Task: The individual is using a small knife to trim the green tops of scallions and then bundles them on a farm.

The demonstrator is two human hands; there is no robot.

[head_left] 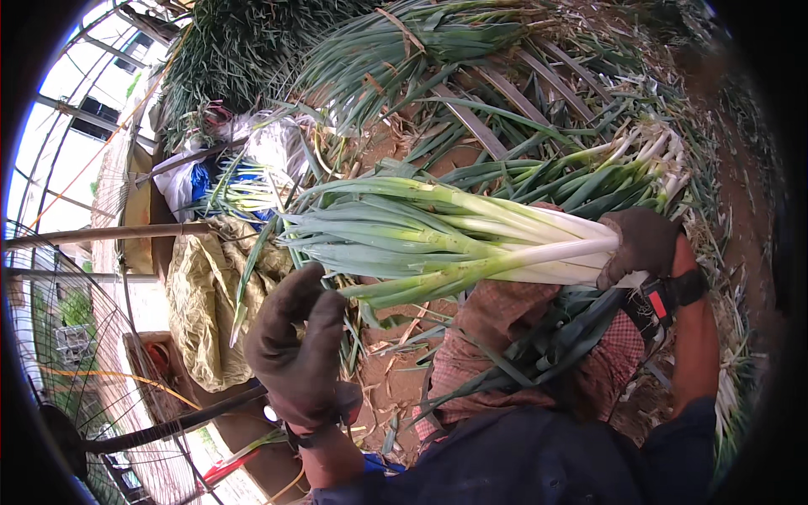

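Note:
A bundle of green onions (471, 231) lies level across the middle of the view, white stems to the right and green leaves to the left. My right hand (641, 246), in a dark glove, is closed around the white root end. Near the leaf tips, my left hand (295, 349) is raised in a dark brown glove, its thumb and fingers curved apart with nothing between them. Loose green leaves (539, 358) lie over my lap, on a checked reddish cloth (488, 345).
Another pile of green onions (648, 164) lies beyond my right hand, beside slats (471, 122). A large leafy heap (404, 50) stands at the back. Left are a crumpled tan sack (206, 295), a white plastic bag (282, 143), a pole (101, 236) and a wire fan guard (93, 379).

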